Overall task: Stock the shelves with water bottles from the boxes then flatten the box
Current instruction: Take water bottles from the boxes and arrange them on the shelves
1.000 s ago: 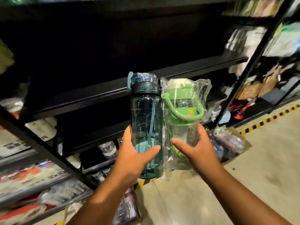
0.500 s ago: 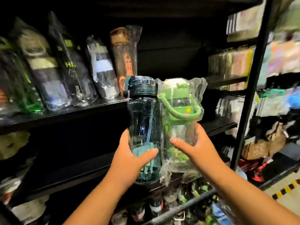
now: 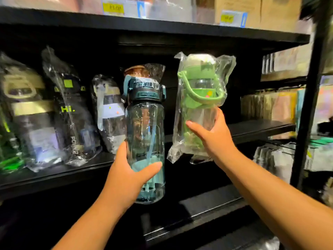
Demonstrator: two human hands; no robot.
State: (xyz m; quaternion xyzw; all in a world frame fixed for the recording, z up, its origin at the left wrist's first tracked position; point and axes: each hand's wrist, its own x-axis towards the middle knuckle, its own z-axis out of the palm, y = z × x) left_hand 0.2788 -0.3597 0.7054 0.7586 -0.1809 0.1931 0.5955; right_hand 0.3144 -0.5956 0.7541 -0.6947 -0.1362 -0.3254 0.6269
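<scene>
**Two water bottles being held at a black metal shelf.** A tall, transparent teal plastic water bottle (image 3: 145,141) with a dark flip lid is being held upright in the air in front of the shelf's front edge, its base hanging below the level of the shelf board (image 3: 54,175). The left hand (image 3: 126,177) is grasping the bottle's lower half, with the thumb lying across the front and the fingers curling round the back. To its right and higher, clear of the teal bottle, a pale green plastic water bottle with a loop handle, sealed in a crinkled clear plastic bag (image 3: 200,98), is being held upright near the right-hand part of the shelf; whether it is over the board or in front of it cannot be told. The right hand (image 3: 216,138) is clasping its middle through the bag, thumb in front.

On the board behind, bagged bottles are standing in a leaning row:
- a brown-capped bottle (image 3: 137,70) directly behind the teal lid
- a clear bottle with white bands (image 3: 110,112) beside it
- a black bottle printed "HI." (image 3: 72,109)
- a large dark bottle with pale bands (image 3: 27,109) towards the left end

An upper shelf (image 3: 162,27) is carrying yellow price labels (image 3: 113,8) above its front edge. A black upright post (image 3: 311,105) is closing the right side of the bay.
</scene>
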